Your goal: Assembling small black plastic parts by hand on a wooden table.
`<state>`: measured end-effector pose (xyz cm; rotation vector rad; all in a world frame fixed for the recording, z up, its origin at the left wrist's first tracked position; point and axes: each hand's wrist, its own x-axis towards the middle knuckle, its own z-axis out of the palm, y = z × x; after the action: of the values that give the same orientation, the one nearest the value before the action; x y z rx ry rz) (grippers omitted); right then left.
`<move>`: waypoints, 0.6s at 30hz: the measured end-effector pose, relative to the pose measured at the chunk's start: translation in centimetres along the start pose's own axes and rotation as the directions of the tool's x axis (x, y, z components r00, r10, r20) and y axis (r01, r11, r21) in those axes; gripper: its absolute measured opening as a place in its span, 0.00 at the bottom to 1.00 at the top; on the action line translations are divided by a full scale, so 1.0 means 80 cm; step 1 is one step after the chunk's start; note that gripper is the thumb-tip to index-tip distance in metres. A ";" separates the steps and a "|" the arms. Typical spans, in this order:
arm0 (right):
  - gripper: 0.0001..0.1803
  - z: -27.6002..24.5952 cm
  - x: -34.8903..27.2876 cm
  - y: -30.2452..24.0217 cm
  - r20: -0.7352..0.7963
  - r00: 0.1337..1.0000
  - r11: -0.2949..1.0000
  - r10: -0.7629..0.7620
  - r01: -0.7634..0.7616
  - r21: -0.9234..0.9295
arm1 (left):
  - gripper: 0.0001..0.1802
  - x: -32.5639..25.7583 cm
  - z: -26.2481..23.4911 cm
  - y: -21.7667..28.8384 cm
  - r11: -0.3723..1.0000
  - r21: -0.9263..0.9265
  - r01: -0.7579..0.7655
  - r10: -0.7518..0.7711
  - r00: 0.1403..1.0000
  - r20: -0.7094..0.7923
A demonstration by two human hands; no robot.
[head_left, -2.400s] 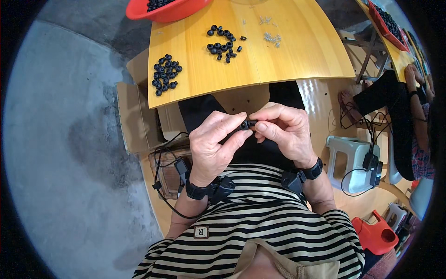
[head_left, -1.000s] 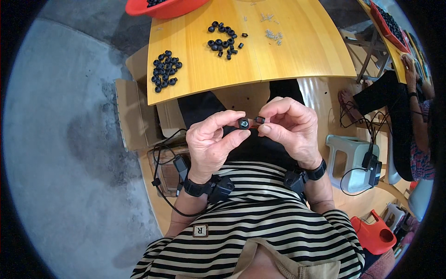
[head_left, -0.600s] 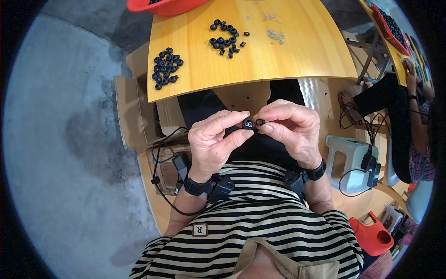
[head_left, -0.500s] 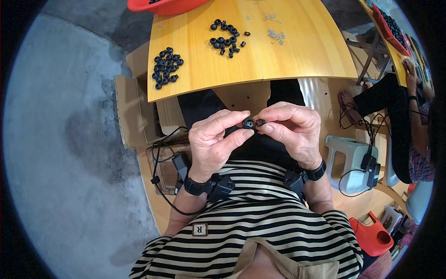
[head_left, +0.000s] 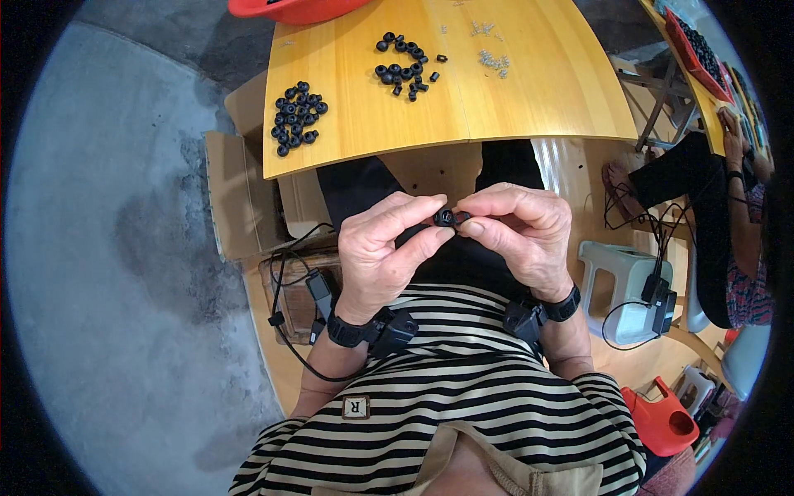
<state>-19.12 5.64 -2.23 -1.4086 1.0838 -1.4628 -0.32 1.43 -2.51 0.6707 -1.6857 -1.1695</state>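
The left hand (head_left: 385,252) and right hand (head_left: 521,236) met above the lap, each pinching one side of a small black ring (head_left: 446,217) between thumb and fingertips, likely to steady it for close fitting. More black rings lay in two heaps (head_left: 296,116) on the wooden table (head_left: 529,99) ahead.

Left hand (head_left: 385,252) and right hand (head_left: 517,231) pinching small black ring part (head_left: 446,217), wooden table (head_left: 529,91) above
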 end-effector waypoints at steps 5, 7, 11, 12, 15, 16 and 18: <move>0.09 -0.001 0.002 -0.002 0.009 0.999 0.995 -0.052 0.052 -0.081 | 0.19 0.005 0.000 0.013 0.986 0.163 -0.022 0.019 1.000 0.018; 0.09 -0.002 0.005 -0.003 0.034 0.993 0.986 -0.110 0.114 -0.125 | 0.19 0.006 0.000 0.016 0.980 0.199 -0.020 0.018 1.000 0.012; 0.09 -0.002 0.006 -0.002 0.051 0.987 0.979 -0.151 0.156 -0.129 | 0.20 0.007 0.001 0.018 0.975 0.219 -0.021 0.021 1.000 -0.001; 0.09 -0.001 0.006 -0.002 0.050 0.988 0.980 -0.147 0.152 -0.130 | 0.20 0.007 0.001 0.018 0.975 0.221 -0.019 0.019 1.000 -0.001; 0.09 0.000 0.005 -0.005 0.051 0.990 0.982 -0.130 0.136 -0.130 | 0.20 0.006 0.001 0.019 0.976 0.220 -0.004 0.007 1.000 -0.013; 0.09 0.000 0.005 -0.005 0.055 0.991 0.983 -0.122 0.128 -0.129 | 0.20 0.006 0.000 0.020 0.975 0.223 -0.009 0.011 1.000 -0.011; 0.09 -0.001 0.005 -0.005 0.063 0.990 0.982 -0.127 0.134 -0.130 | 0.20 0.007 -0.001 0.021 0.973 0.228 -0.018 0.020 1.000 -0.008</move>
<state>-19.18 5.40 -1.77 -1.6315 1.0895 -1.4568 -0.33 1.62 -0.75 0.7982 -1.8312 -0.9650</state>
